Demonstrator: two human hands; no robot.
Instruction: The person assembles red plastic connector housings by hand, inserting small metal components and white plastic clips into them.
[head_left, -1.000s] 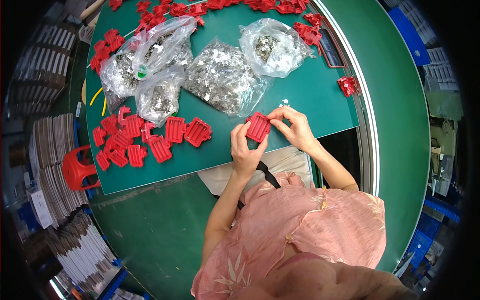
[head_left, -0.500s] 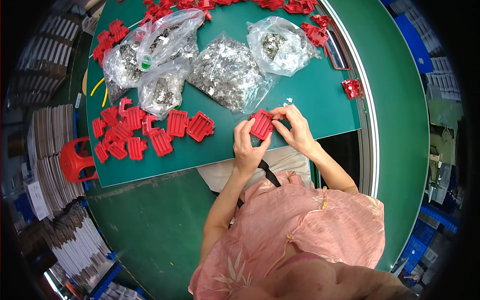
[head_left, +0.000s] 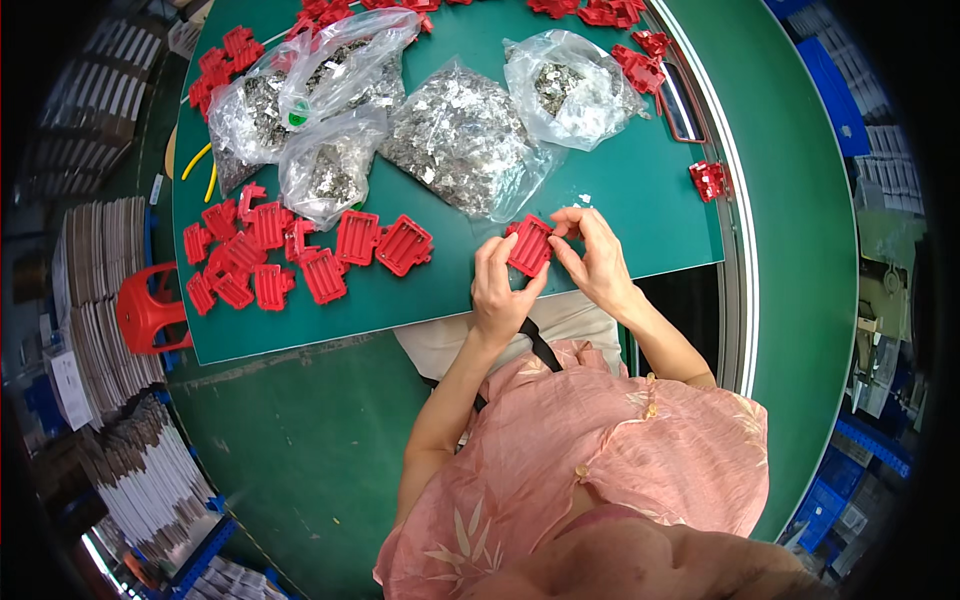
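Over the near edge of the green table, my left hand grips a red plastic battery-case-like part with long parallel slots. Thumb and fingers clasp its left and lower sides. At the part's right edge is my right hand, thumb and fingertips drawn together; whatever they pinch is too small to make out. To the left lie several similar red parts, slotted sides up. Beyond my hands rests a clear plastic bag full of small silvery and grey pieces.
More bags of small pieces stand behind. A phone and a red part lie by the right edge. Yellow-handled tool ends show at the left edge, near a red stool.
My view has shifted slightly, so the table's contents sit a little differently in the picture. The left hand keeps its grip; the right fingertips stay at the part's right edge.
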